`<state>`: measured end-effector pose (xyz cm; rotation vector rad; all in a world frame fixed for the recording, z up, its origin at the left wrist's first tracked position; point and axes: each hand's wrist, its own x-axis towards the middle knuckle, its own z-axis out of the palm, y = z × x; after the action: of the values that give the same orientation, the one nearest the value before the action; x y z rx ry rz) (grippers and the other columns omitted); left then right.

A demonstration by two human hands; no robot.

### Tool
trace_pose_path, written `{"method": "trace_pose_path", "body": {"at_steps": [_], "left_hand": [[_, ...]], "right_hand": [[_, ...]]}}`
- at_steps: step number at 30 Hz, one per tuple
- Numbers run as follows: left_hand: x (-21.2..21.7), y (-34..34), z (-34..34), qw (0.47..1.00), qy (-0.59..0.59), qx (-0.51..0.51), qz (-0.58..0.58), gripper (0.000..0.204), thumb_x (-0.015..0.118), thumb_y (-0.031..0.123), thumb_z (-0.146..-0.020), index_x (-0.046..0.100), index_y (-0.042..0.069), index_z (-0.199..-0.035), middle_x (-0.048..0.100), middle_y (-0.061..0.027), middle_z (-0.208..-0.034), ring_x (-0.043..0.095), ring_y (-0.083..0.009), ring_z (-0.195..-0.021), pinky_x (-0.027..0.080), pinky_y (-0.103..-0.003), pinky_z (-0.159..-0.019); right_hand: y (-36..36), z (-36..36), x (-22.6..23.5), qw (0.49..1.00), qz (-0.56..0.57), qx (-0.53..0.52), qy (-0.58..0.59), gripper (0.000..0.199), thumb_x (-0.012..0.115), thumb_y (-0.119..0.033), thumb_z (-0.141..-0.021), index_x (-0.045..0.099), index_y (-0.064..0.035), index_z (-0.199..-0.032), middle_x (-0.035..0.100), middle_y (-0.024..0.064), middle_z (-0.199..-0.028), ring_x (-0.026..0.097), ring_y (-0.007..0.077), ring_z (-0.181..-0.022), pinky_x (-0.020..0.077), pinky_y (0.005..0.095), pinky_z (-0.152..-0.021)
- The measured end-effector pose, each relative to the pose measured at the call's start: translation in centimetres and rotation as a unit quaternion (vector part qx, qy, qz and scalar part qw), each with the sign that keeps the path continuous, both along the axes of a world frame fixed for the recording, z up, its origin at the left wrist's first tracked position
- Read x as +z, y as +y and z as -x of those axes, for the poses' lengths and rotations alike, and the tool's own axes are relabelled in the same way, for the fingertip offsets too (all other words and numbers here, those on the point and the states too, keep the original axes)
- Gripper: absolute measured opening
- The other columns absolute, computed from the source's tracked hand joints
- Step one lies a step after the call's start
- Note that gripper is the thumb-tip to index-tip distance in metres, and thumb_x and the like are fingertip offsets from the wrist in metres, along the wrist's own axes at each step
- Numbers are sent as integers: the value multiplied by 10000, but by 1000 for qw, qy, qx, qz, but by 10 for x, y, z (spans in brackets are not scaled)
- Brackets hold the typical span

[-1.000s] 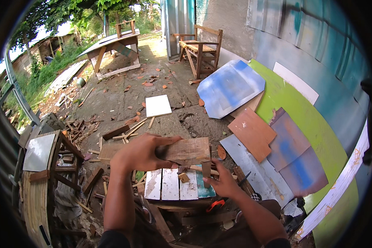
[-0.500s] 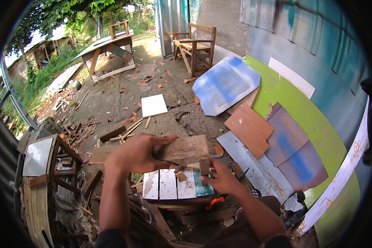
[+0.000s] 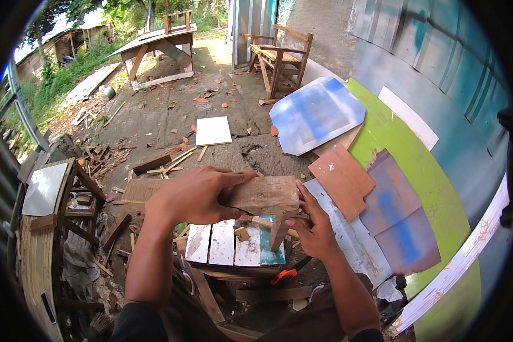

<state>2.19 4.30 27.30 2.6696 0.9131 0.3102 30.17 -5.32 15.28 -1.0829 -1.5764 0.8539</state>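
Over a low slatted stool [image 3: 222, 245], painted white with one teal slat, I hold a long wooden plank [image 3: 262, 192]. My left hand [image 3: 182, 196] wraps over its middle, fingers closed on it. The plank's other end [image 3: 137, 191] shows beyond that wrist. At the right end, a short wooden strip [image 3: 279, 232] points down beneath the plank; how they meet is hidden. My right hand [image 3: 316, 231] closes round this corner, thumb near the strip and fingers at the plank's end. A small wood block [image 3: 241, 234] lies on the slats.
A saw with an orange handle [image 3: 284, 277] is below the stool's right side. A wooden bench [image 3: 40, 251] stands at left with a pale tile [image 3: 43, 191]. Painted sheets [image 3: 319, 117] lean at right. Wood scraps [image 3: 151, 164], a white square [image 3: 213, 131] and a chair [image 3: 279, 60] are farther off.
The plank has risen slightly and its right end has shifted right. My right hand has moved up with its fingers against that end. The strip now shows more fully. The whole view has shifted slightly.
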Motion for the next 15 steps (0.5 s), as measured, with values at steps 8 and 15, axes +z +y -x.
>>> {"method": "trace_pose_path", "body": {"at_steps": [8, 15], "left_hand": [[0, -5, -10, 998, 9, -61, 13, 773, 826, 368, -917, 505, 317, -1618, 688, -198, -960, 684, -456, -850, 538, -518, -791], [-6, -2, -15, 997, -26, -70, -33, 732, 843, 401, -904, 559, 359, -1578, 619, -161, -842, 644, -415, -721, 515, -505, -695]], "right_hand": [[-3, -4, -11, 997, -64, -34, -8, 772, 690, 4, -1007, 345, -125, -1686, 520, 168, -1514, 592, 263, -1332, 609, 341, -974], [-5, -3, -3, 998, -50, -25, -8, 742, 702, -14, -1003, 390, -162, -1660, 520, 147, -1460, 596, 277, -1315, 612, 363, -989]]}}
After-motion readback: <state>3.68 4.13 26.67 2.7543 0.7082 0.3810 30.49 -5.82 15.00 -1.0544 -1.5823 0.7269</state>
